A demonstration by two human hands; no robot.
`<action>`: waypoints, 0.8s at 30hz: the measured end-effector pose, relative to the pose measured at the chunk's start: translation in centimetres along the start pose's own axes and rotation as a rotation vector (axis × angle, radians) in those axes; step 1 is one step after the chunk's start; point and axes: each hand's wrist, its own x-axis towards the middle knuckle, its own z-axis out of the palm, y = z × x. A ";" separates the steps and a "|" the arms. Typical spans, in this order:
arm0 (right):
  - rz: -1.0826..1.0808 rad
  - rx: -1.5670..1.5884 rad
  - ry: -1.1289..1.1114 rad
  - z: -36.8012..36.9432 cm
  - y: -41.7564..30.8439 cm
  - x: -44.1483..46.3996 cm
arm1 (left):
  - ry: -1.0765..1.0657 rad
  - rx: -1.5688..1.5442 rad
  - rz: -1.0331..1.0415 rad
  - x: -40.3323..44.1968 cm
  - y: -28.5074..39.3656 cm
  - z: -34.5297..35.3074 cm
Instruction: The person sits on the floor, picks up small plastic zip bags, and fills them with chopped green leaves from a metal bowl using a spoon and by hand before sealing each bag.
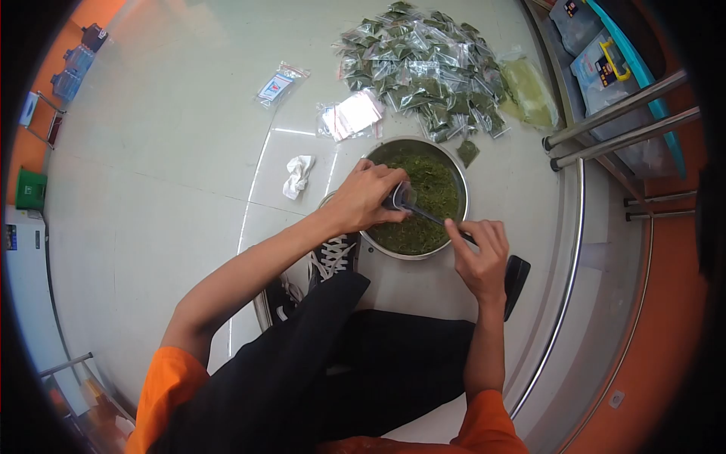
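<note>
A round metal pot (463, 219) on the floor holds chopped green leafy material (431, 181). Above its left side, my left hand (367, 197) is closed on a small clear plastic bag (408, 194), its mouth facing the pot's middle. My right hand (480, 253), at the pot's right edge, grips the dark handle of a spoon (431, 217). The spoon's far end reaches the bag's mouth; its tip is hidden there. Beyond the pot lies a large heap of clear bags filled with green material (423, 68). One filled bag (467, 153) lies by the pot's rim.
Packs of flat clear bags (352, 116) and another small pack (280, 85) lie left of the heap. A crumpled white tissue (299, 176) is nearer. A larger greenish bag (529, 91) sits right of the heap. A black phone-like object (516, 284) and metal rails (620, 113) are on the right.
</note>
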 end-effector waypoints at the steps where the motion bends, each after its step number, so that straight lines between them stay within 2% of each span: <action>1: -0.011 -0.012 0.057 -0.2 0.1 0.2 | -0.014 -0.077 -0.066 -0.1 -0.1 -0.2; 2: -0.015 -0.006 0.056 -0.3 0.1 0.2 | -0.028 -0.157 -0.136 -0.4 -0.2 -0.3; 6: 0.010 -0.005 0.067 -0.4 0.4 0.0 | -0.003 -0.141 -0.147 -0.6 -0.3 -0.9; 8: 0.017 0.020 0.085 -0.2 0.7 0.0 | -0.003 -0.318 -0.219 -0.4 -0.4 -1.2; 12: 0.177 0.206 0.139 0.7 1.5 -0.4 | 0.022 -0.376 -0.262 -0.4 -0.7 -1.1; 14: 0.253 0.277 0.153 1.9 2.1 -0.8 | 0.158 -0.416 -0.204 -0.7 -1.0 -0.7; 15: 0.318 0.337 0.137 2.6 2.4 -1.0 | 0.158 -0.419 -0.203 -0.8 -0.9 -0.7; 16: 0.385 0.396 0.120 3.2 2.6 -1.3 | 0.163 -0.469 -0.288 -0.9 -0.7 -0.7; 17: 0.387 0.392 0.120 4.0 2.9 -1.4 | 0.168 -0.518 -0.372 -1.0 -0.3 -0.7; 19: 0.385 0.218 0.036 5.1 3.3 -1.4 | 0.165 -0.530 -0.397 -1.1 0.0 -0.5; 20: 0.366 0.012 0.021 5.1 3.0 -1.0 | 0.164 -0.541 -0.426 -1.1 0.2 -0.4; 21: 0.362 0.009 0.021 5.0 2.4 -0.2 | 0.168 -0.543 -0.424 -1.2 0.2 0.1; 23: 0.450 0.215 0.175 4.4 0.7 1.8 | 0.203 -0.576 -0.387 -1.3 0.2 1.2; 24: 0.522 0.494 0.175 4.4 -0.2 2.6 | 0.201 -0.582 -0.389 -1.4 0.1 1.7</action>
